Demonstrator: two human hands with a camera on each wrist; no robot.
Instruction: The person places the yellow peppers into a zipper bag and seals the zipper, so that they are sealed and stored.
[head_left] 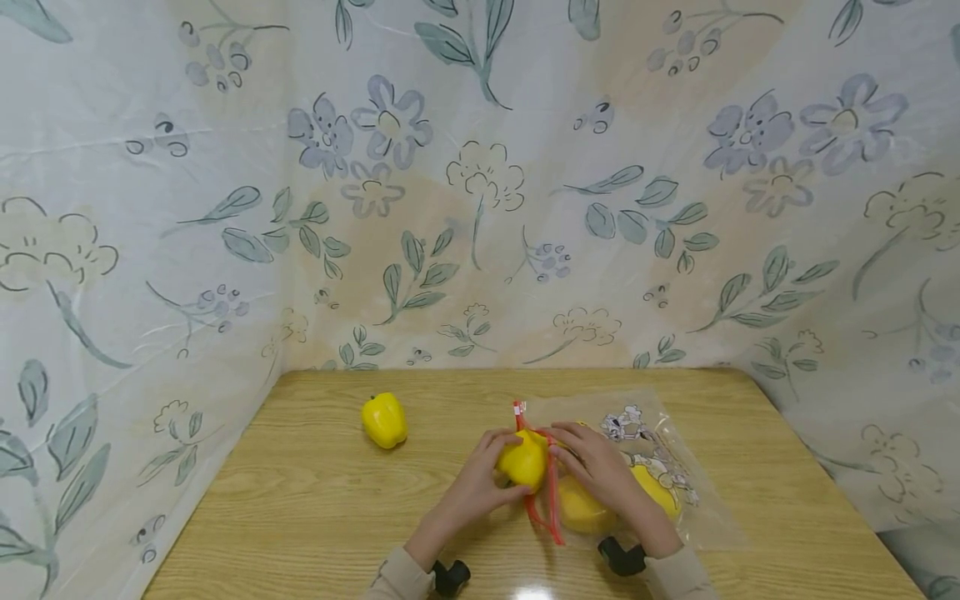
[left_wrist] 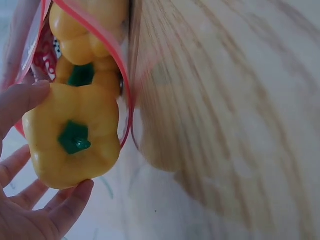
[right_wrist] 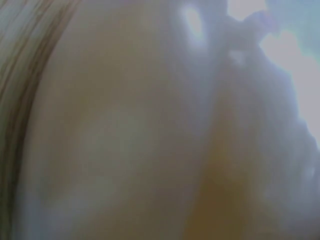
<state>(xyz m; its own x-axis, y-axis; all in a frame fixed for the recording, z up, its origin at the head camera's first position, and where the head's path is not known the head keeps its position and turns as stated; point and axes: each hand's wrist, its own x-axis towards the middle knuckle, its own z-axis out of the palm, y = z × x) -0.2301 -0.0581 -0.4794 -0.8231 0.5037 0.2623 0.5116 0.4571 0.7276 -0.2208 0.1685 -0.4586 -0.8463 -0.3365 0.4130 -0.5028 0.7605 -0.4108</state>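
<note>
My left hand (head_left: pixel 476 479) grips a yellow bell pepper (head_left: pixel 525 461) at the mouth of a clear zip bag (head_left: pixel 712 523). In the left wrist view, the pepper's green stem (left_wrist: pixel 75 139) faces the camera, with thumb and fingers around its sides. Behind it, the bag's red rim (left_wrist: pixel 127 92) is spread apart, and more yellow peppers (left_wrist: pixel 92 30) sit inside. My right hand (head_left: pixel 600 471) holds the upper edge of the bag by its red zip (head_left: pixel 553 500). The right wrist view is blurred by the bag close in front of it.
Another yellow bell pepper (head_left: pixel 384 421) stands on the wooden table (head_left: pixel 300 500), towards the back left. Printed cartoon figures (head_left: pixel 630 423) mark the bag. Floral cloth (head_left: pixel 480 208) hangs behind the table and along both sides.
</note>
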